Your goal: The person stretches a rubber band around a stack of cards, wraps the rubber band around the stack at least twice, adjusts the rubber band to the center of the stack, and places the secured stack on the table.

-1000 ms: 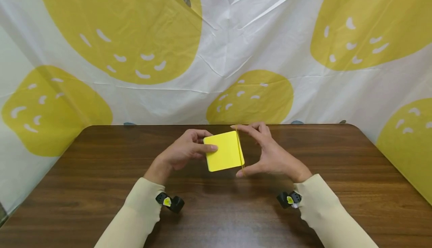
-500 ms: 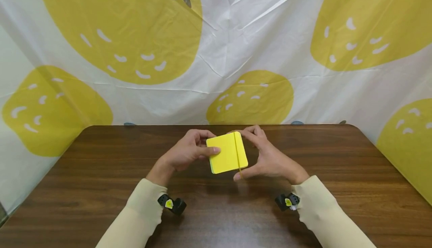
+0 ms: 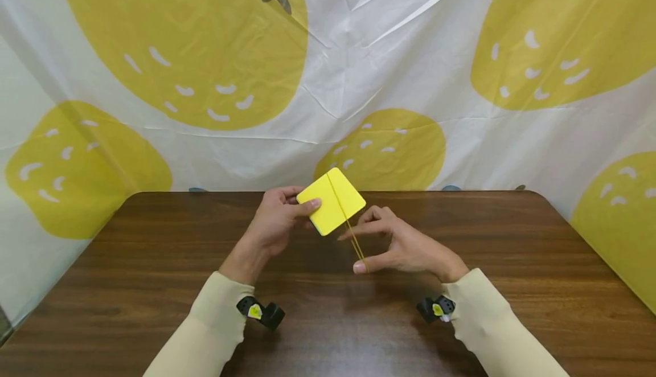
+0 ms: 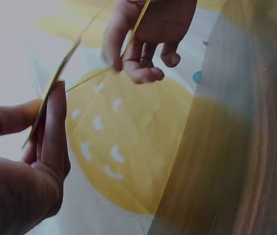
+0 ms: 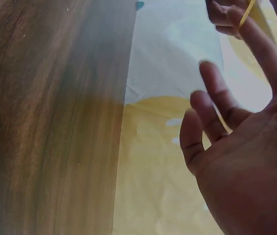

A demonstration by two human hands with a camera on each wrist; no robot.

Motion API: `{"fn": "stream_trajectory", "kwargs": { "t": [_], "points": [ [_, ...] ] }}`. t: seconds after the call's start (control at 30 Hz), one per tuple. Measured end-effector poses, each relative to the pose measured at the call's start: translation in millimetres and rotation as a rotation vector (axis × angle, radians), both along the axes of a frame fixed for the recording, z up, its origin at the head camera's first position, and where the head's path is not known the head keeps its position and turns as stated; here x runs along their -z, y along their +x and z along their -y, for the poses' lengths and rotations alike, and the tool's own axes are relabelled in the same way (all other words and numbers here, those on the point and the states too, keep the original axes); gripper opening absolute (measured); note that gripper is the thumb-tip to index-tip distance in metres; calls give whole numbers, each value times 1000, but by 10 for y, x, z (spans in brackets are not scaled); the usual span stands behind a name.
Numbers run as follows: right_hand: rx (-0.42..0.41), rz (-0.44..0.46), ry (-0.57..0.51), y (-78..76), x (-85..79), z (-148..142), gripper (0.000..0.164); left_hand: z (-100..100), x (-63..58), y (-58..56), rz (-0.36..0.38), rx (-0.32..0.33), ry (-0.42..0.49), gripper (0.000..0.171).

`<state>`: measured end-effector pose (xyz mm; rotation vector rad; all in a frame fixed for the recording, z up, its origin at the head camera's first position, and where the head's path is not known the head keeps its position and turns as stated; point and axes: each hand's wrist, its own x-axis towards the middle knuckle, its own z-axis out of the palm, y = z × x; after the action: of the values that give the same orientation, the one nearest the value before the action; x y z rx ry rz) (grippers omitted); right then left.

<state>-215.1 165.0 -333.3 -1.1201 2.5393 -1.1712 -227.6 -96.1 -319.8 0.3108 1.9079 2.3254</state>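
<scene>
Hooking the near end of the elastic band (image 4: 137, 26), I have the right hand (image 3: 397, 243) raised over the dark table (image 3: 328, 331), thumb and index finger spread apart within the loop, the other fingers loosely bent. I judge the band light, springy and apt to slip off a fingertip, so I'd seat it deeper on both digits and pull evenly. Farther away and to the left, it crosses the face of the yellow square pad (image 3: 330, 201), which is held up, tilted cornerwise. That looks thin, light and smooth, with edges that may bend; its left side seems a sound hold. There the left hand (image 3: 277, 217) pinches it, thumb on the face, fingers behind. Past the far edge hangs a patterned curtain (image 3: 359, 81).
</scene>
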Motion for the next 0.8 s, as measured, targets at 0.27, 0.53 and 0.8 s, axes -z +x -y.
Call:
{"fn": "stream_trajectory", "kwargs": {
  "t": [0.27, 0.53, 0.8],
  "points": [
    [-206, 19, -156, -34, -13, -42, 24, 65, 19, -62, 98, -107, 63, 33],
    [-285, 15, -389, -43, -26, -2, 36, 84, -7, -77, 165, -168, 149, 37],
    [-223, -39, -407, -48, 49, 149, 73, 65, -19, -80, 207, -238, 210, 36]
  ]
}}
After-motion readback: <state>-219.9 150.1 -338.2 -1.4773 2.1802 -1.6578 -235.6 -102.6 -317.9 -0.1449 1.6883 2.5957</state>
